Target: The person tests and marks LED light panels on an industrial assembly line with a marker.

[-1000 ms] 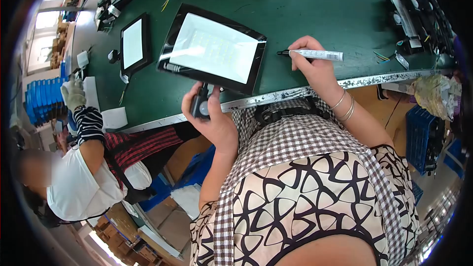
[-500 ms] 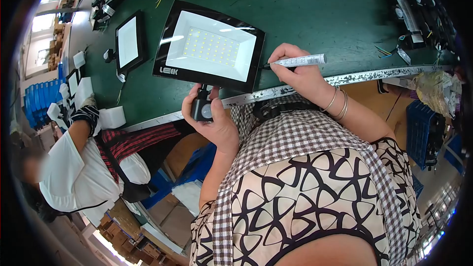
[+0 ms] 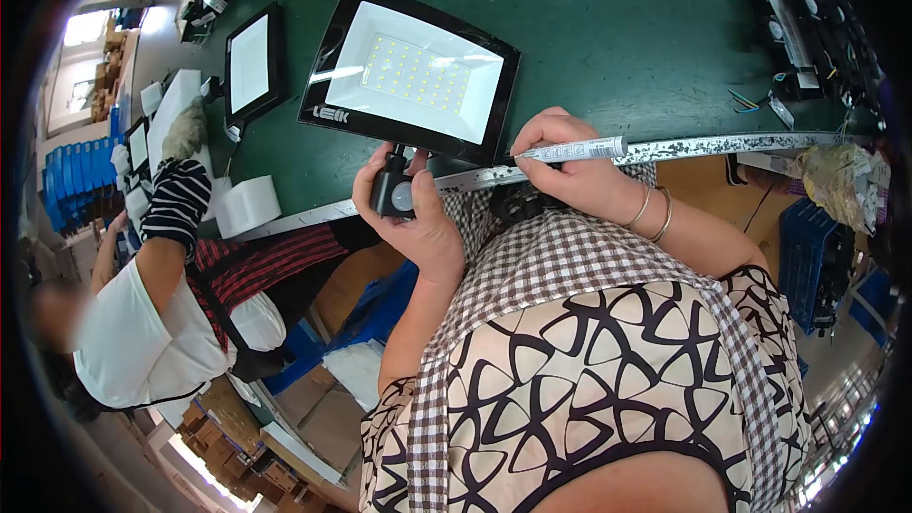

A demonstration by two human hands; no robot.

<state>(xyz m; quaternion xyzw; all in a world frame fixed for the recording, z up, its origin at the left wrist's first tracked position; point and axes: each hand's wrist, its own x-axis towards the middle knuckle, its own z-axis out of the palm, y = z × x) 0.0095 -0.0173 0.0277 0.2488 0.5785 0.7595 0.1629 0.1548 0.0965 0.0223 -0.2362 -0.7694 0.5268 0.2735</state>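
Note:
A black-framed floodlight [image 3: 413,71] with a grid of yellow LEDs faces up, tilted at the near edge of the green table. Below its frame, my left hand [image 3: 415,218] grips the black sensor [image 3: 389,188] with the round white lens, fingers partly behind it. In my right hand [image 3: 579,171] is a white marker pen [image 3: 579,150], its tip end pointing left, close to the lower right corner of the floodlight frame. Whether the tip touches the frame cannot be made out.
A second floodlight [image 3: 251,64] lies left on the green table [image 3: 608,28]. White foam blocks [image 3: 249,206] sit near a co-worker's gloved hand [image 3: 185,138]. More lamps [image 3: 793,33] with loose wires are at the right. A blue crate [image 3: 807,256] stands below.
My right hand has shifted slightly down with the marker, from the frame's right side towards its lower right corner. The floodlight appears slightly higher. The co-worker's hand has moved up and right among the foam.

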